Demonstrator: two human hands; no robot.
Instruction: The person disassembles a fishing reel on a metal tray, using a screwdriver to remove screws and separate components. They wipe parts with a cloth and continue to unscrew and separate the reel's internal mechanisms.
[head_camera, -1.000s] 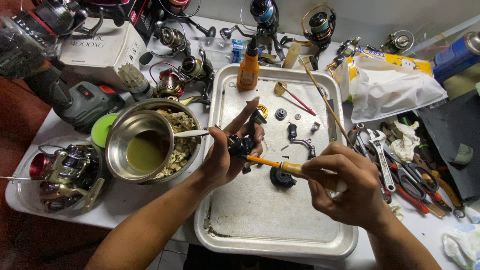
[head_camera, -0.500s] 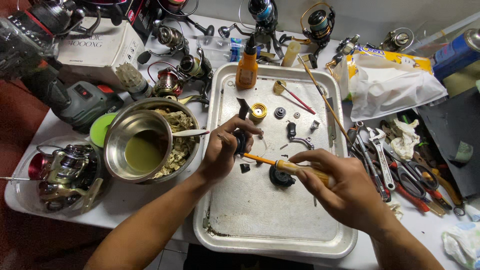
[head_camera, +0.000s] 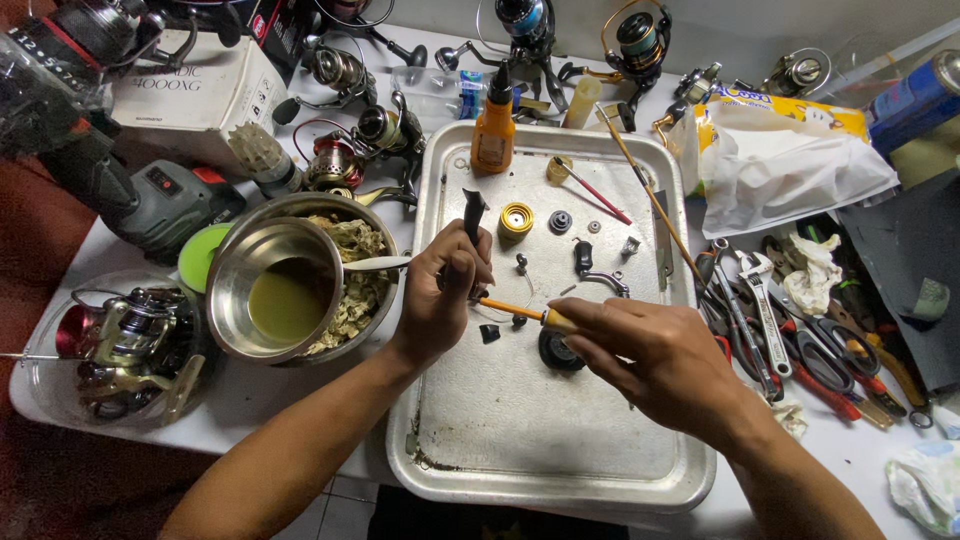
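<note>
Left hand (head_camera: 440, 290) pinches black reel part (head_camera: 474, 215) steady over metal tray (head_camera: 560, 450); right hand (head_camera: 660, 360) grasps orange screwdriver (head_camera: 520, 312), tip w/ the part.

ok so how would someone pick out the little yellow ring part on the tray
Start at the big metal tray in the middle of the table. Below the orange bottle at its far edge sits the yellow ring part, just right of the left hand. It is the only yellow piece among small dark parts.
</note>
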